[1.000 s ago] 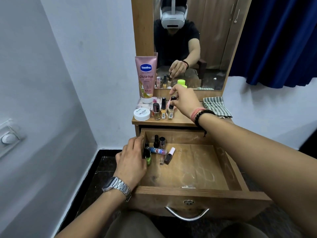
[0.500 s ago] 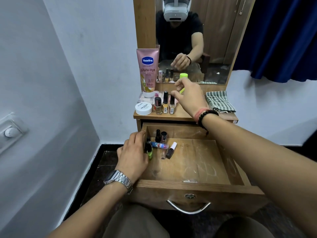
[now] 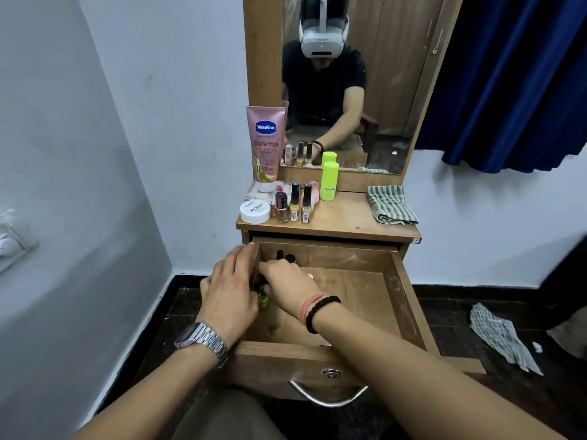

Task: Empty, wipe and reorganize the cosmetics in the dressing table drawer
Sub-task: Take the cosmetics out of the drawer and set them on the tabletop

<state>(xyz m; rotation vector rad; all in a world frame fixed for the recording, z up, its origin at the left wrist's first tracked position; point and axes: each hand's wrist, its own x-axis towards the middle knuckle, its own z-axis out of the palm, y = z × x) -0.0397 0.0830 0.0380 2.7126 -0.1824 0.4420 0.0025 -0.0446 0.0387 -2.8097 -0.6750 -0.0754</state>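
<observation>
- two hands [image 3: 229, 289] [image 3: 287, 281] meet at the drawer [image 3: 346, 300]'s left-centre corner, over the remaining cosmetic bottles [image 3: 284, 256].
- right hand lies directly over them, curled; what it pinches is hidden.
- left hand curls around a green bottle [image 3: 263, 300], lower left.

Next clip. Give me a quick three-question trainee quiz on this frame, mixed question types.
1. True or false: the striped cloth lies inside the open drawer.
2. Which item stands tallest on the dressing table top? A) neon green bottle B) pink Vaseline tube C) white nail polish remover jar
3. Fill in: the right hand reaches into the drawer's back ____ corner, close beside the left hand.

Key: 1 false, it lies on the tabletop's right side; 2 B; 3 left.
</observation>
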